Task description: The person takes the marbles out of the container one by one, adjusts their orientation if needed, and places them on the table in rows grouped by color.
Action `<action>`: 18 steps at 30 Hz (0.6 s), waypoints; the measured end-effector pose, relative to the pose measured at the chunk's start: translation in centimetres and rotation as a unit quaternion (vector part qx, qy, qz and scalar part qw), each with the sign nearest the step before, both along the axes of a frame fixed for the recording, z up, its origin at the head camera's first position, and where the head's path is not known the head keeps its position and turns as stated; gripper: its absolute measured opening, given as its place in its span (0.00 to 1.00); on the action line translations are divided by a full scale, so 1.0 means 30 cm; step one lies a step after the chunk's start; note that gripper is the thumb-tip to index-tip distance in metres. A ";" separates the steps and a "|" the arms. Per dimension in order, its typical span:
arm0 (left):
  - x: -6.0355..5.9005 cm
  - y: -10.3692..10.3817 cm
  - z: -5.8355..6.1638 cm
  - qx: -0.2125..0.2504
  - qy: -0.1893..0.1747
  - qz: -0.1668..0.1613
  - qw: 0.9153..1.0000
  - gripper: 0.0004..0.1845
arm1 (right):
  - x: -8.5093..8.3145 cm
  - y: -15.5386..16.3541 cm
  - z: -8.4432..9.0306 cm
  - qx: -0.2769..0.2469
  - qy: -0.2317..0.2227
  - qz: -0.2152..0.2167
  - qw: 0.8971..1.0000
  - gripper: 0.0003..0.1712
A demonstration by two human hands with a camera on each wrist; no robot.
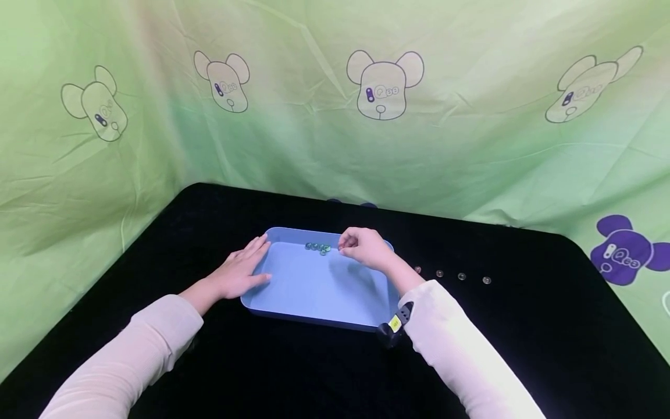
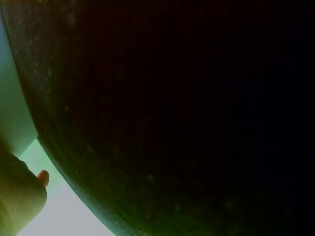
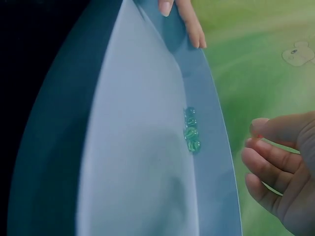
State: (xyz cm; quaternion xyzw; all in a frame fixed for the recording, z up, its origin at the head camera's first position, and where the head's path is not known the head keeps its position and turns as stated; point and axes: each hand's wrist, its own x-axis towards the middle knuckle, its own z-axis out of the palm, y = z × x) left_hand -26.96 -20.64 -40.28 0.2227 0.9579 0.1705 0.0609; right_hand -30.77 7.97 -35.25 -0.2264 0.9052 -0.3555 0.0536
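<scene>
A shallow blue tray (image 1: 314, 291) lies on the black table (image 1: 209, 361). Several green glass marbles (image 1: 318, 247) sit in a row against the tray's far wall, also plain in the right wrist view (image 3: 190, 130). My left hand (image 1: 242, 270) rests flat on the tray's left rim, fingers straight; its fingertips (image 3: 189, 19) show at the rim. My right hand (image 1: 361, 245) hovers over the tray just right of the marbles, fingers loosely curled, and nothing shows between them (image 3: 280, 167). The left wrist view is mostly dark, with a bit of the hand (image 2: 22, 196).
Several loose marbles (image 1: 462, 276) lie in a line on the table right of the tray. A green cloth with bear prints (image 1: 384, 87) hangs behind and beside the table. A black wrist device (image 1: 395, 326) sits on my right sleeve.
</scene>
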 end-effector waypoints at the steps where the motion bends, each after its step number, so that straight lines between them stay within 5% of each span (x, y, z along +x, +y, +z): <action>1: -0.001 0.000 0.001 0.000 0.000 -0.001 1.000 0.38 | 0.003 0.003 0.003 0.000 0.000 0.000 1.000 0.04; 18: 0.003 0.001 0.006 -0.001 0.001 -0.004 1.000 0.37 | 0.050 0.032 0.005 -0.035 -0.001 0.012 0.999 0.03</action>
